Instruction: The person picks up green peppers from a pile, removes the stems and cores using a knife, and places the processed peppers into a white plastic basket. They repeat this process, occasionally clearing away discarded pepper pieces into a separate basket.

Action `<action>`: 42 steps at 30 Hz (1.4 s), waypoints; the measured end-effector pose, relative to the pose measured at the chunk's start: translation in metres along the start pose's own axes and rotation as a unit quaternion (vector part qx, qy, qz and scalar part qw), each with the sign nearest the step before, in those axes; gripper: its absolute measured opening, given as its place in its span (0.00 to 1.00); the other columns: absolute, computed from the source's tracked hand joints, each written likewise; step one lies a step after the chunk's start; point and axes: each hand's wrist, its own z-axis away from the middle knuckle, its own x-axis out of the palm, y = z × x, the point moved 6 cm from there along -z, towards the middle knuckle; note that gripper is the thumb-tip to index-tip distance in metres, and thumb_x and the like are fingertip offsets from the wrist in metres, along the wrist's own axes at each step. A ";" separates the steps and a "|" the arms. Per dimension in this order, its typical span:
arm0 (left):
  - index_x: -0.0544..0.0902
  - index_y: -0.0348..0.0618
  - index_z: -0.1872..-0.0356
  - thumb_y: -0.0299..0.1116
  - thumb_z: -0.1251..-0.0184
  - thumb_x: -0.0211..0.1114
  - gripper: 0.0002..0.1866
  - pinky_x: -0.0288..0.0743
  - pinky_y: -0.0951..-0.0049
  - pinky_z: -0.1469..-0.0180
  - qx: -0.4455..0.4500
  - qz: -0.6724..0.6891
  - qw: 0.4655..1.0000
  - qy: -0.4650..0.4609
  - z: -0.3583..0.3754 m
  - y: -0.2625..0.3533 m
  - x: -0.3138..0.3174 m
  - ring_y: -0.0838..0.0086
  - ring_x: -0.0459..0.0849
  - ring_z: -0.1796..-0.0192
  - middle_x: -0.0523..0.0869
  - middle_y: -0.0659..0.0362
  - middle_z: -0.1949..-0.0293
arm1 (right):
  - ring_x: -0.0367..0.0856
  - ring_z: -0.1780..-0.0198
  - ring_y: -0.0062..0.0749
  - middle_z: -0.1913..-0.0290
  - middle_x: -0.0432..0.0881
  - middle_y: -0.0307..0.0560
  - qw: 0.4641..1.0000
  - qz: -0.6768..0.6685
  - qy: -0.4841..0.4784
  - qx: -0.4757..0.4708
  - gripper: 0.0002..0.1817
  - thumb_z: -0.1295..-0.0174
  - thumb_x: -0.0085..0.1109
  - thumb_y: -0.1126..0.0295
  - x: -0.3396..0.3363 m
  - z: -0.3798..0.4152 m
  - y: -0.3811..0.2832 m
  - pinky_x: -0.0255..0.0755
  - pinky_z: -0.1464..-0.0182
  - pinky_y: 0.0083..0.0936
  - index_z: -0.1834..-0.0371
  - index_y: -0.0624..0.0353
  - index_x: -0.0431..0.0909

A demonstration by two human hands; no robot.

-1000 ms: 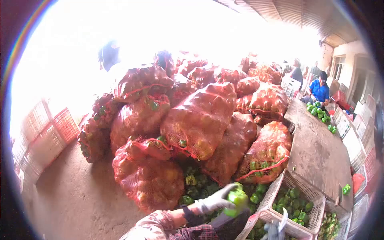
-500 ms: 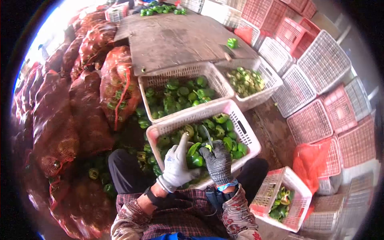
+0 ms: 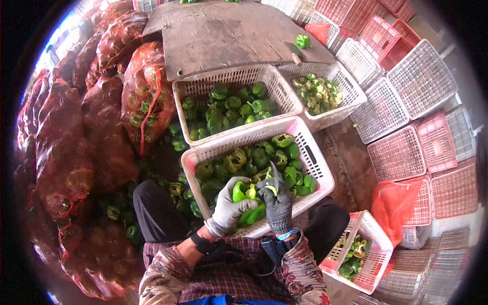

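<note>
Lining our left side: red mesh sacks [image 3: 61, 137], bulging and heaped together, with green showing through the netting of the one nearest the crates.
Left glove: our left hand [image 3: 229, 206], in pale grey, is curled part-way, grasping a green bell pepper [image 3: 239, 192] between thumb and fingers.
Bell pepper: it sits between our hands, over the near part of the white crate [image 3: 310, 152]; the glossy skin faces left, the paler cut part right, and our fingers hide too much to tell its long axis.
Right glove: our right hand [image 3: 277, 209], in dark grey, is clenched around a curved knife [image 3: 276, 173], a pale sliver [image 3: 271, 189] beside the thumb.
Curved blade: it points away from us, leaning slightly left at the tip.
Wooden board: beyond the crates, this board [image 3: 218, 35] carries a whole pepper [image 3: 302, 41] near its right edge.
Far right: red and white crates [image 3: 422, 71] are stacked, and a lower crate [image 3: 384, 249] holds pepper pieces [image 3: 356, 254].
</note>
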 end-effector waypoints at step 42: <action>0.79 0.42 0.48 0.30 0.40 0.65 0.18 0.77 0.71 0.66 0.156 -0.396 0.901 -0.078 0.001 0.010 0.034 0.64 0.84 0.72 0.84 0.53 0.72 | 0.81 0.61 0.47 0.61 0.83 0.54 0.970 0.040 0.065 0.229 0.14 0.29 0.50 0.63 0.016 0.073 0.108 0.75 0.56 0.34 0.51 0.62 0.77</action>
